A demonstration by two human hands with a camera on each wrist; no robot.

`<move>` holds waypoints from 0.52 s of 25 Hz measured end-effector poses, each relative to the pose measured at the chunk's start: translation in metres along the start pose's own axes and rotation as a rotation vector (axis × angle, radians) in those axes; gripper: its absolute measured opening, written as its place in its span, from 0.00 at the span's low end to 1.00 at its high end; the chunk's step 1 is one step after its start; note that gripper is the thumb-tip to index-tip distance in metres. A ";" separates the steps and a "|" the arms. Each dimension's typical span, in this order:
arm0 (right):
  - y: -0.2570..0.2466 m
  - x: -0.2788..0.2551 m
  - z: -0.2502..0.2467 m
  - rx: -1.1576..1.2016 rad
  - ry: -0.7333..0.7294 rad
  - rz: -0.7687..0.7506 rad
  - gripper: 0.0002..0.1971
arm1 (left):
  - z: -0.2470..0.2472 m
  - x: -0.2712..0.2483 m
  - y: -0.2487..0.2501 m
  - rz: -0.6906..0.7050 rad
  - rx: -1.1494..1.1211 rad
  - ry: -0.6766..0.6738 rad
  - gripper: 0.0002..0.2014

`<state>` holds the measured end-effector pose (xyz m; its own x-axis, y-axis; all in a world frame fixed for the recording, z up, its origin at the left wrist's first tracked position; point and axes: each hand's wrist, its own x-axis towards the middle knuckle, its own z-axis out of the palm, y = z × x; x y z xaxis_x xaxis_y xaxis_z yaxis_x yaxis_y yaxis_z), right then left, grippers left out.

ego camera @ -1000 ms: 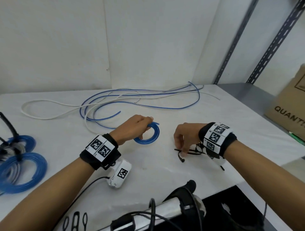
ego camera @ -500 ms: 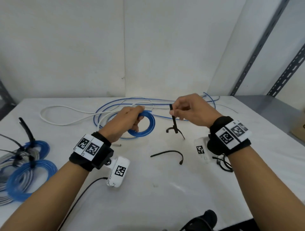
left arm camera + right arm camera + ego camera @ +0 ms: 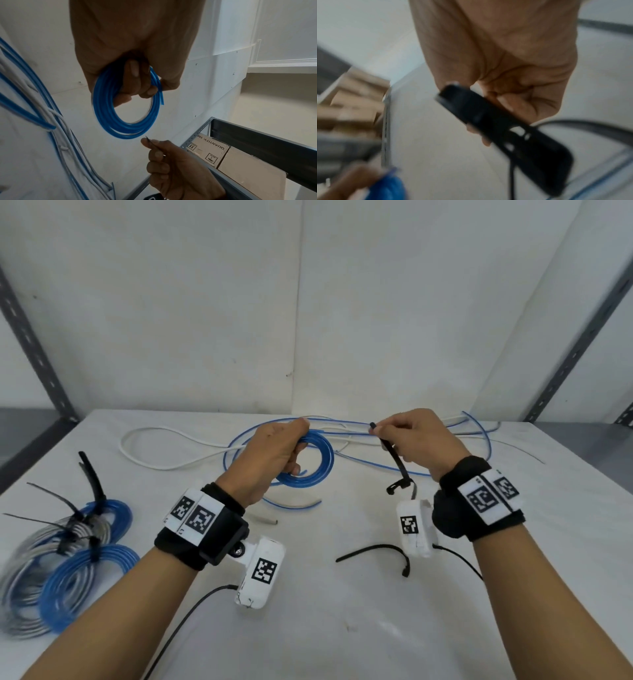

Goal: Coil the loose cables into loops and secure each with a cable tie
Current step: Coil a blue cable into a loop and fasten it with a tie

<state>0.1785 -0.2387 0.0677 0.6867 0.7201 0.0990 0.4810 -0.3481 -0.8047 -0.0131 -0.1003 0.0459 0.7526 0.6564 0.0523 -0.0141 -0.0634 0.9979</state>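
Observation:
My left hand [image 3: 274,460] grips a small blue cable coil [image 3: 320,457], held upright above the white table [image 3: 342,611]; in the left wrist view the fingers curl through the blue coil [image 3: 106,108]. My right hand [image 3: 411,440] pinches a black cable tie [image 3: 395,460] near its tip, the tie hanging down with its head end at the bottom. The tip points toward the coil, a short gap apart. In the right wrist view the black tie [image 3: 496,121] is blurred across the palm. Loose blue and white cables [image 3: 191,453] lie at the table's back.
Tied coils of blue and grey cable [image 3: 68,570] lie at the left, with black tie tails sticking up. A spare black tie [image 3: 373,553] lies on the table near the right wrist. Cardboard boxes [image 3: 211,152] sit on a metal shelf to the right.
My right hand picked a black tie off the table and raised it toward the coil. My left hand lifted the blue coil and turned it upright. The head view shifted upward.

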 end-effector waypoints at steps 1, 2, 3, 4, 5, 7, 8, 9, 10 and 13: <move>-0.003 -0.003 0.001 0.114 -0.030 0.037 0.09 | 0.000 0.000 0.000 -0.003 -0.012 0.003 0.20; -0.006 -0.007 0.002 0.210 -0.055 0.066 0.10 | -0.001 0.000 0.000 -0.008 -0.015 0.003 0.20; -0.008 -0.009 0.004 0.279 -0.060 0.080 0.11 | -0.002 -0.001 0.000 -0.010 -0.006 0.003 0.21; -0.011 -0.012 0.007 0.338 -0.047 0.083 0.10 | -0.003 -0.001 0.000 -0.011 0.009 0.001 0.21; -0.013 -0.013 0.010 0.395 -0.021 0.075 0.10 | -0.003 -0.002 -0.001 -0.009 0.021 -0.002 0.21; -0.022 -0.016 0.021 0.530 0.038 0.019 0.10 | -0.003 -0.002 -0.002 0.006 0.012 0.006 0.21; -0.029 -0.019 0.029 0.598 0.053 -0.038 0.10 | -0.004 -0.002 -0.002 0.016 -0.002 0.017 0.21; -0.036 -0.022 0.037 0.638 0.059 -0.113 0.09 | -0.005 -0.002 -0.002 0.029 -0.010 0.030 0.21; -0.042 -0.025 0.046 0.642 0.065 -0.195 0.06 | -0.006 -0.001 -0.001 0.042 -0.010 0.044 0.21; -0.054 -0.030 0.070 0.552 0.121 -0.410 0.03 | -0.013 0.002 0.000 0.086 -0.010 0.125 0.19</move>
<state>0.0936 -0.1998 0.0671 0.5805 0.6448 0.4973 0.3893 0.3167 -0.8650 -0.0201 -0.0890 0.0464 0.6603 0.7376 0.1413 -0.0821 -0.1162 0.9898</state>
